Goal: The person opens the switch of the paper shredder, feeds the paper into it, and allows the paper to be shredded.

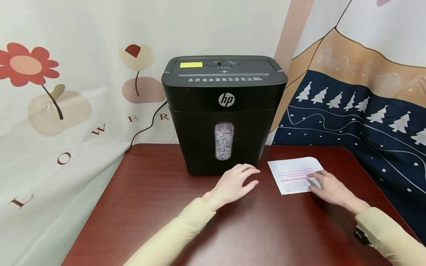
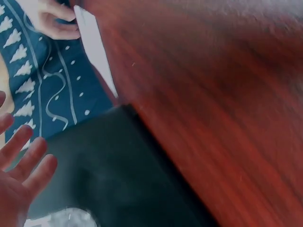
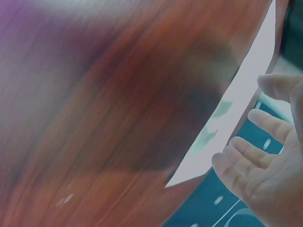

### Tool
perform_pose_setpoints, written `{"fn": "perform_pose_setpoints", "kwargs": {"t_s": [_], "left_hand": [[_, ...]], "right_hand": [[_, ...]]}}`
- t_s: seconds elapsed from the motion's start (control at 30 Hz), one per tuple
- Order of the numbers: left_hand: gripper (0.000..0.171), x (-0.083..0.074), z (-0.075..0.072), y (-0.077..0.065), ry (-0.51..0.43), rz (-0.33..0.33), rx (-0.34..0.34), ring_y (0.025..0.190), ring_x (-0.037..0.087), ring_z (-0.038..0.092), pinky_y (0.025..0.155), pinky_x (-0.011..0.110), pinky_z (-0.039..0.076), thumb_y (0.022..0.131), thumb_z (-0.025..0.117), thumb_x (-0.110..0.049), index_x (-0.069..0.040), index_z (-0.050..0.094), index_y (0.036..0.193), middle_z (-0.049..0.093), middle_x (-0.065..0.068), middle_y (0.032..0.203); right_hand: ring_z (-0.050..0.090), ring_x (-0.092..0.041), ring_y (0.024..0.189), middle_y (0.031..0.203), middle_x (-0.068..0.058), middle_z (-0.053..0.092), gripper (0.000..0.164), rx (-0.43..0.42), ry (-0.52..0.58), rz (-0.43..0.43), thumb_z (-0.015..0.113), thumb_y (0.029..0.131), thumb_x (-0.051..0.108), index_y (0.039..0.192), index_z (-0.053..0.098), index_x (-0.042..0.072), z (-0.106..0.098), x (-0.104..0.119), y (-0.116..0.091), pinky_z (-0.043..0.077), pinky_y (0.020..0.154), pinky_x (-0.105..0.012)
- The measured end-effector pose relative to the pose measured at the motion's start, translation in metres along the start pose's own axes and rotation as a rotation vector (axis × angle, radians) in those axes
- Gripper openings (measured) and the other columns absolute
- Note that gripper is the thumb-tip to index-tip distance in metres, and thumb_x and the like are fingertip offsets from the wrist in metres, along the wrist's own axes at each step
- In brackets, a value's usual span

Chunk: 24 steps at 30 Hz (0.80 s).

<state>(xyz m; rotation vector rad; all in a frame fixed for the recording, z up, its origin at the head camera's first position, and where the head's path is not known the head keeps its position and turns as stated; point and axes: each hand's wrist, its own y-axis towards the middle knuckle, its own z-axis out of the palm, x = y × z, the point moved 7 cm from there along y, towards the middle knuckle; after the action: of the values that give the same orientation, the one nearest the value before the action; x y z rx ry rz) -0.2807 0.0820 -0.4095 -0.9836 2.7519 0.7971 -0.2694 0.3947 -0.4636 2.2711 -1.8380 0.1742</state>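
A white sheet of paper with printed text and pink highlighted lines lies on the table, to the right of a black HP paper shredder. My right hand hovers at the sheet's right edge, fingers spread and overlapping it in the head view. The right wrist view shows those fingers loosely bent, with nothing between them and the paper beyond. In front of the shredder's lower right, my left hand is held in the air, fingers relaxed and holding nothing.
The shredder has a window full of shredded bits and a slotted top. Its black cord runs down behind the reddish-brown table. A flower-printed curtain and a dark blue tree-patterned cloth hang behind.
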Motion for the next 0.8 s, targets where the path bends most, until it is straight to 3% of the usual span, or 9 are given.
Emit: {"fn": "perform_pose_setpoints", "kwargs": {"t_s": [0.13, 0.27, 0.63, 0.8], "left_hand": [[0.035, -0.007, 0.018, 0.009, 0.017, -0.003, 0.094, 0.124, 0.016, 0.066, 0.102, 0.030, 0.058, 0.104, 0.066, -0.036, -0.023, 0.069, 0.136, 0.069, -0.003, 0.137], [0.038, -0.014, 0.033, 0.016, 0.021, 0.004, 0.164, 0.124, 0.017, 0.066, 0.101, 0.029, 0.058, 0.105, 0.063, -0.039, -0.023, 0.067, 0.139, 0.068, -0.003, 0.139], [0.041, -0.022, 0.066, 0.023, 0.108, 0.023, 0.284, 0.121, 0.016, 0.066, 0.097, 0.025, 0.057, 0.104, 0.064, -0.042, -0.022, 0.066, 0.140, 0.069, -0.002, 0.138], [0.043, -0.020, 0.081, 0.025, 0.124, 0.042, 0.334, 0.124, 0.016, 0.064, 0.099, 0.026, 0.056, 0.102, 0.066, -0.041, -0.023, 0.065, 0.141, 0.067, -0.002, 0.140]], "right_hand": [[0.061, -0.052, 0.110, 0.126, -0.040, 0.061, 0.050, 0.038, -0.012, 0.067, 0.078, 0.090, 0.020, 0.127, 0.066, -0.010, -0.001, -0.024, -0.006, 0.053, 0.096, -0.068], [0.061, -0.051, 0.109, 0.125, -0.039, 0.061, 0.049, 0.067, -0.015, 0.091, 0.077, 0.091, 0.022, 0.127, 0.066, -0.010, 0.003, -0.033, -0.012, 0.054, 0.096, -0.067], [0.063, -0.041, 0.103, 0.121, -0.031, 0.064, 0.044, 0.048, -0.026, 0.061, 0.081, 0.089, 0.022, 0.124, 0.071, -0.003, 0.009, -0.005, -0.021, 0.057, 0.094, -0.063], [0.062, -0.040, 0.105, 0.123, -0.029, 0.064, 0.050, 0.030, -0.032, 0.031, 0.084, 0.086, 0.025, 0.126, 0.070, -0.001, 0.010, 0.001, -0.022, 0.058, 0.095, -0.062]]}}
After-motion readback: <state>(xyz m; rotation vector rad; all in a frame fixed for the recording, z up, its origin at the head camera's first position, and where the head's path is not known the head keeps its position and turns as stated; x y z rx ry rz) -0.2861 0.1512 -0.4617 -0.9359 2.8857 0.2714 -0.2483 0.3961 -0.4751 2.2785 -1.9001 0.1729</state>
